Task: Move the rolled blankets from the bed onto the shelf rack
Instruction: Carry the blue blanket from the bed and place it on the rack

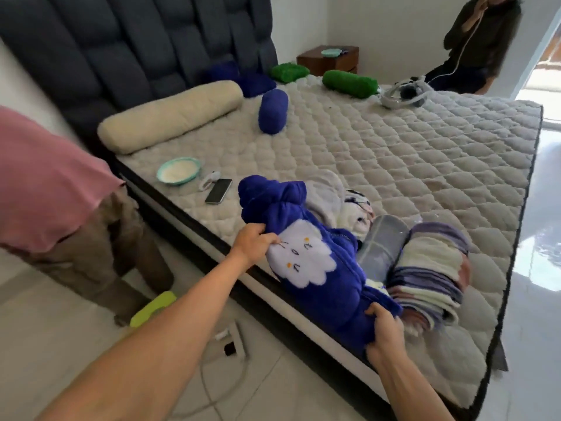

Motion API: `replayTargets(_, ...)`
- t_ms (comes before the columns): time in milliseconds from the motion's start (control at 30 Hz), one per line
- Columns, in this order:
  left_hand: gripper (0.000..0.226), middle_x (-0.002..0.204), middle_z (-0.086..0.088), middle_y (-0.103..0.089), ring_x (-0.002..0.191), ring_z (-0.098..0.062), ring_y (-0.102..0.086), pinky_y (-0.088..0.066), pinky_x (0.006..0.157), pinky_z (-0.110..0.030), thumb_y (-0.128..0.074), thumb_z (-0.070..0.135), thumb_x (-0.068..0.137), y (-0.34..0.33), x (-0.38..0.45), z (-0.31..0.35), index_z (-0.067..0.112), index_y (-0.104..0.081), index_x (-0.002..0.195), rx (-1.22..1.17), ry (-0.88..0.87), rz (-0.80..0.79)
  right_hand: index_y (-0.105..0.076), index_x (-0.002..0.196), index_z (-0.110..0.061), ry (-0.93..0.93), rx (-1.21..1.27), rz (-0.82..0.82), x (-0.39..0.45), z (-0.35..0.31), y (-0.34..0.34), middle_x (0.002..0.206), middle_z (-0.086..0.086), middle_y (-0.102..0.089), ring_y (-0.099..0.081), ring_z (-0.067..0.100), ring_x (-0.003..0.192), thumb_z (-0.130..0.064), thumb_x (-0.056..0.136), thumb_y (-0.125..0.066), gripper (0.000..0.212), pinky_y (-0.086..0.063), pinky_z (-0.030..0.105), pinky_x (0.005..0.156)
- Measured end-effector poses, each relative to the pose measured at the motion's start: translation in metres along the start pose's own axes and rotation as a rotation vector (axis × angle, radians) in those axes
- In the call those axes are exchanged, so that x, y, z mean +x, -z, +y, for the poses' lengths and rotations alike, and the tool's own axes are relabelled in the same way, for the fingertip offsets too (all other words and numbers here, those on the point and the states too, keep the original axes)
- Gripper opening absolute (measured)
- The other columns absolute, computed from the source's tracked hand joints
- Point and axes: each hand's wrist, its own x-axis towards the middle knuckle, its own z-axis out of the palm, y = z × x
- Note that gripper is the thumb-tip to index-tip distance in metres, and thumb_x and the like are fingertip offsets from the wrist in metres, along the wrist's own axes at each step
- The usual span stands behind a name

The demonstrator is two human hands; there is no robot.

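Observation:
A rolled blue blanket with a white cloud patch lies at the near edge of the bed. My left hand grips its upper end and my right hand grips its lower end. Beside it on the right lie a grey roll and a striped purple and cream roll. A patterned white blanket sits behind them. Farther up the bed are a cream roll, a small blue roll and two green rolls. No shelf rack is in view.
A phone, a teal bowl and a small white item lie near the bed's left edge. A person in a pink shirt stands at the left; another person sits beyond the far side. A power strip lies on the floor.

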Motion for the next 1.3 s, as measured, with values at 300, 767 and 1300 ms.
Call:
replayTargets(300,0.040,0.056,-0.003,-0.048,0.060,-0.020,-0.048,-0.039,0.059,-0.033,-0.071,0.014,0.074,0.167,-0.192,-0.132,0.014,-0.041,0.049,-0.116,0.194,0.578,-0.063,0.081,-0.021,0.025,-0.262,-0.386,-0.139,0.090,-0.102,0.102,0.014,-0.067,-0.062,0.035,0.091,-0.009,0.067,-0.059,0.019,-0.051,0.056,0.083)
replayTargets(767,0.015,0.092,-0.018,-0.071,0.086,-0.030,-0.065,-0.053,0.080,-0.046,-0.068,0.021,0.073,0.315,-0.578,-0.265,0.006,-0.070,0.078,-0.347,0.477,1.410,-0.066,0.090,-0.018,-0.165,-0.650,-1.134,-0.437,0.313,-0.173,0.094,0.011,-0.068,-0.061,0.029,0.082,-0.010,0.076,-0.057,0.018,-0.051,0.039,0.073)
replayTargets(1300,0.010,0.094,-0.002,-0.060,0.088,-0.023,-0.060,-0.050,0.060,-0.029,-0.058,0.020,0.090,0.453,-0.719,-0.327,0.017,-0.055,0.099,-0.452,0.636,2.144,-0.059,0.117,-0.025,-0.109,-0.700,-1.990,-0.634,0.460,-0.273,0.114,-0.003,-0.068,-0.064,0.018,0.104,-0.020,0.082,-0.070,0.037,-0.051,0.038,0.090)
